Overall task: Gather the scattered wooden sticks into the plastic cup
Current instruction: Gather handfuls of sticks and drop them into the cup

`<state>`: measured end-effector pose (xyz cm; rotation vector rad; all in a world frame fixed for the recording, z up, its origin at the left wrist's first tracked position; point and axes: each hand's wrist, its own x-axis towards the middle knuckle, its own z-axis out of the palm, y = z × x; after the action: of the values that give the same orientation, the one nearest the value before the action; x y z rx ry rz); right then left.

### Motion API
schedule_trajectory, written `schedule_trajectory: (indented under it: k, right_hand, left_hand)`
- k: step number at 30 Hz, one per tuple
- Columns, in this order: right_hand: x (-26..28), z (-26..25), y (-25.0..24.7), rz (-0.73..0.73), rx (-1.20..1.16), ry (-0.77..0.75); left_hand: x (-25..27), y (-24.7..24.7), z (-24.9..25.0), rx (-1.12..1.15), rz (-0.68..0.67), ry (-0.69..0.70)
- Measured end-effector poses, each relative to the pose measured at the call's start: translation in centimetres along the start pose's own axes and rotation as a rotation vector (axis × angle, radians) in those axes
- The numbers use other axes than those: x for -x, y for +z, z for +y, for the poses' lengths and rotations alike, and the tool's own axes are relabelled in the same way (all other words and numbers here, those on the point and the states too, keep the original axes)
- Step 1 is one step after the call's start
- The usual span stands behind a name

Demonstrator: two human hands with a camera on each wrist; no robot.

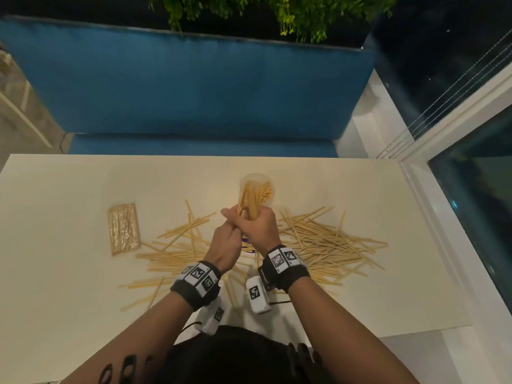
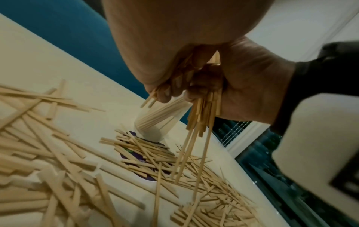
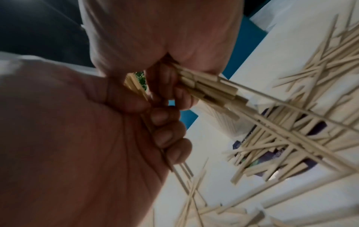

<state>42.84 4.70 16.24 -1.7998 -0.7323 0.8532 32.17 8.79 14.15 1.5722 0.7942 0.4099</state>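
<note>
A clear plastic cup [image 1: 257,187] stands past my hands with several wooden sticks upright in it. Both hands meet just in front of it, gripping one bundle of sticks [image 1: 248,207]. My left hand [image 1: 225,242] curls round the bundle from the left and my right hand [image 1: 257,227] from the right. In the left wrist view the bundle [image 2: 202,116] hangs from the right hand [image 2: 204,86] above the table, with the left hand's fingers [image 2: 165,92] beside it and the cup [image 2: 153,127] behind. Loose sticks [image 1: 327,242] lie scattered on both sides.
A clear wrapped packet of sticks [image 1: 123,228] lies at the left of the cream table [image 1: 69,273]. A purple printed sheet [image 2: 136,161] lies under the sticks near the cup. A blue bench [image 1: 194,92] stands beyond the far edge, and a window frame [image 1: 443,217] lies to the right.
</note>
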Motion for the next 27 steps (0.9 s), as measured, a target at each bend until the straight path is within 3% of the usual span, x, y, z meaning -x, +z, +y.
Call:
schedule_trajectory:
  k: [2,5,12,14,16,20,27]
  right_hand:
    - [0.0,0.0,0.0,0.055,0.043,-0.026]
    - [-0.3,0.3,0.1,0.111,0.116,-0.060]
    - [-1.6,-0.6,-1.0,0.236,-0.002,-0.037]
    - [-2.0,-0.9,-1.7,0.282,-0.044,-0.011]
    - [-1.9,-1.5,-2.3,0.308,-0.108,-0.018]
    - [-1.6,-2.5,-2.3,0.306,-0.251,-0.006]
    - [-0.8,-3.4,-2.3,0.252,-0.371,0.059]
  left_hand:
    - [0.1,0.3,0.4,-0.054,-0.032,-0.009]
    - [-0.1,0.4,0.1,0.019,-0.018,-0.152]
    - [-0.4,1.2,0.7,0.595,0.198,-0.337]
    - [-0.6,0.7,0.2,0.591,0.226,-0.368]
    - [-0.7,0.3,-0.3,0.474,0.208,-0.437]
    - [-1.3,0.5,-1.4,0.353,0.034,-0.652]
    - [-0.8,0.5,0.6,0.830,0.006,-0.727]
